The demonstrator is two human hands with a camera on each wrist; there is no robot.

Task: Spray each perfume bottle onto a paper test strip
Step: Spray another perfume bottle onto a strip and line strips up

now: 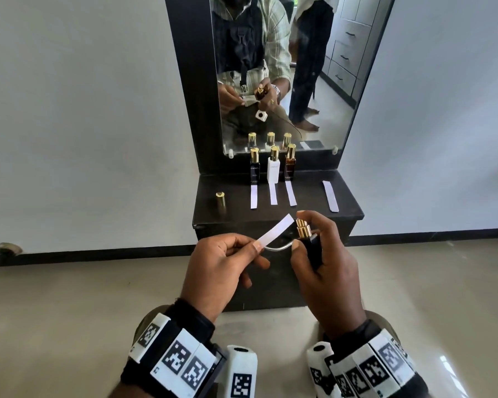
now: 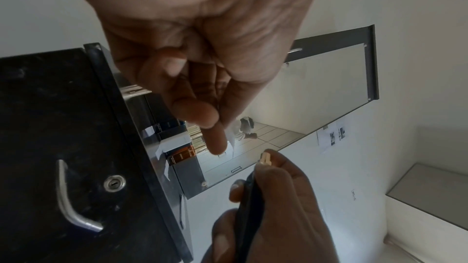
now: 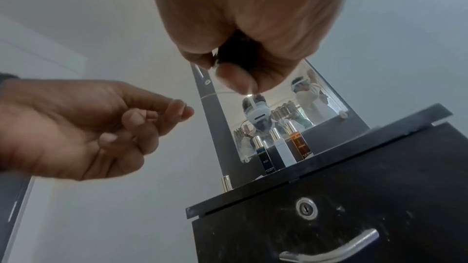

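Note:
My right hand [image 1: 319, 254] grips a dark perfume bottle [image 1: 311, 249] with its gold sprayer [image 1: 302, 227] bare and my forefinger arched over it. My left hand [image 1: 224, 262] pinches one end of a white paper strip [image 1: 275, 230] whose free end points up at the sprayer, a finger's width from it. The bottle's gold cap [image 1: 220, 199] stands on the left of the dark cabinet top [image 1: 348, 212]. Three capped bottles stand at the back: dark [image 1: 254, 168], white [image 1: 273, 168] and amber [image 1: 289, 165]. A strip lies before each, the middle one [image 1: 273, 193] among them.
A further strip [image 1: 330, 196] lies alone on the right of the top. A mirror [image 1: 328, 116] rises behind the bottles. Below the top is a drawer front with a lock [image 3: 306, 208] and a metal handle [image 3: 331, 247]. White walls stand on both sides.

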